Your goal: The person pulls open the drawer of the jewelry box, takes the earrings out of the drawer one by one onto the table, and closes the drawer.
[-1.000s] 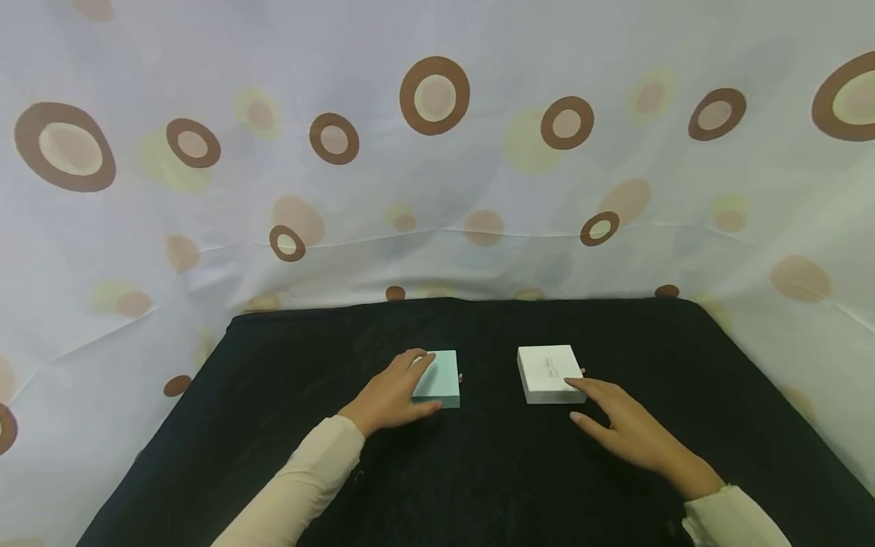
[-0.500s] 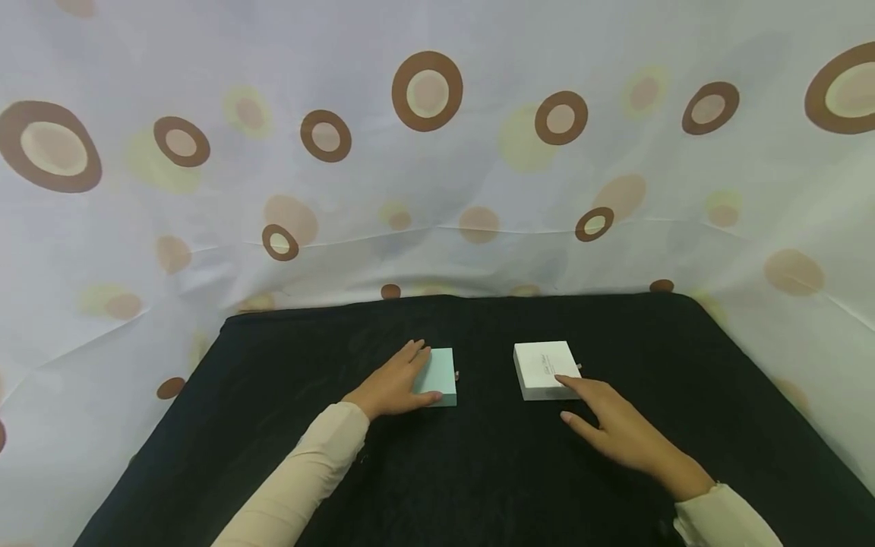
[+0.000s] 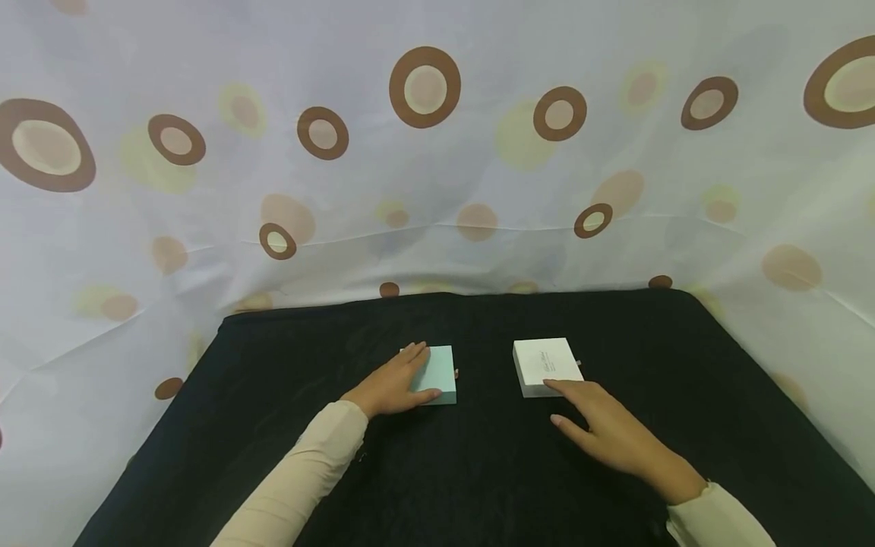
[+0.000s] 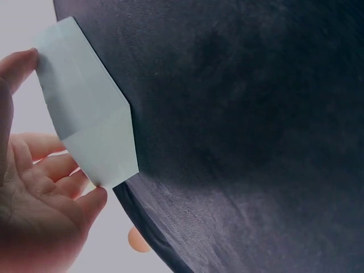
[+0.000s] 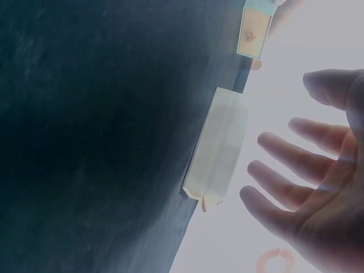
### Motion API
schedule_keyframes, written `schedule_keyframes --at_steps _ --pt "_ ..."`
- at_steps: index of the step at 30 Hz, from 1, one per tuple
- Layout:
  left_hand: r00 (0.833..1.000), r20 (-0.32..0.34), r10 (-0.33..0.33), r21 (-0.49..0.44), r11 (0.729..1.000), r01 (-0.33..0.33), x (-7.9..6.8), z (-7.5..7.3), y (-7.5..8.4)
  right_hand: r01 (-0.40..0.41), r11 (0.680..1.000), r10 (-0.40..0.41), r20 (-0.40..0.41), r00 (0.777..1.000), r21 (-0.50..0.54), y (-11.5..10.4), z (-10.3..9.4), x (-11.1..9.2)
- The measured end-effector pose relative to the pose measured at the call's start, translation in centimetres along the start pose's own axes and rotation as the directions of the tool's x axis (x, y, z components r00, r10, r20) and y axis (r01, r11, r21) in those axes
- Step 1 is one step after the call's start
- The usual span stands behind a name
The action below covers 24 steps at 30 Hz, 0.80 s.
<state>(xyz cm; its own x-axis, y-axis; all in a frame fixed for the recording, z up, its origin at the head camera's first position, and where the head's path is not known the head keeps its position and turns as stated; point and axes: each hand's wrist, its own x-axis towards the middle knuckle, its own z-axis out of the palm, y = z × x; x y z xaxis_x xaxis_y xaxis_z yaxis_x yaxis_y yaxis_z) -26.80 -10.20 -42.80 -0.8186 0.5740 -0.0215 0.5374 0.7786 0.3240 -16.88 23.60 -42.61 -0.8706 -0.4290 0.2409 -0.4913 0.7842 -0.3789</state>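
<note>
A small light-blue box [image 3: 440, 367] lies on a black cloth, a little pull tab on its right side. My left hand [image 3: 388, 386] lies over its left part with extended fingers, hiding that side. In the left wrist view, thumb and little finger of the left hand [image 4: 48, 193] reach opposite edges of the box [image 4: 85, 85]. To the right lies a white box [image 3: 543, 357] with small printing on its lid. My right hand [image 3: 611, 429] hovers at its near right corner. The right wrist view shows those fingers [image 5: 293, 156] spread, apart from the white box [image 5: 219, 151].
Black cloth [image 3: 478, 471] covers the table, which ends at a far edge behind both boxes. Beyond it hangs a pale curtain [image 3: 492, 175] with brown and beige circles. Cloth surface separates the two boxes.
My left hand has shifted slightly forward over the light-blue box, its fingers straighter. My right hand has drifted a little left along the white box. The head view has tilted slightly.
</note>
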Motion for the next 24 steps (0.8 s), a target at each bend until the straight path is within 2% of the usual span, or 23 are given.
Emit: schedule_keyframes --at_steps 14,24 --pt "1.0 -0.001 0.024 0.0 1.0 -0.024 0.0 0.3 0.1 -0.001 1.0 0.0 0.036 0.999 0.028 -1.4 0.3 0.1" --pt "1.0 0.006 0.009 0.0 1.0 -0.009 -0.7 0.3 0.0 0.018 0.999 -0.021 0.077 0.997 0.041 -2.6 1.1 1.4"
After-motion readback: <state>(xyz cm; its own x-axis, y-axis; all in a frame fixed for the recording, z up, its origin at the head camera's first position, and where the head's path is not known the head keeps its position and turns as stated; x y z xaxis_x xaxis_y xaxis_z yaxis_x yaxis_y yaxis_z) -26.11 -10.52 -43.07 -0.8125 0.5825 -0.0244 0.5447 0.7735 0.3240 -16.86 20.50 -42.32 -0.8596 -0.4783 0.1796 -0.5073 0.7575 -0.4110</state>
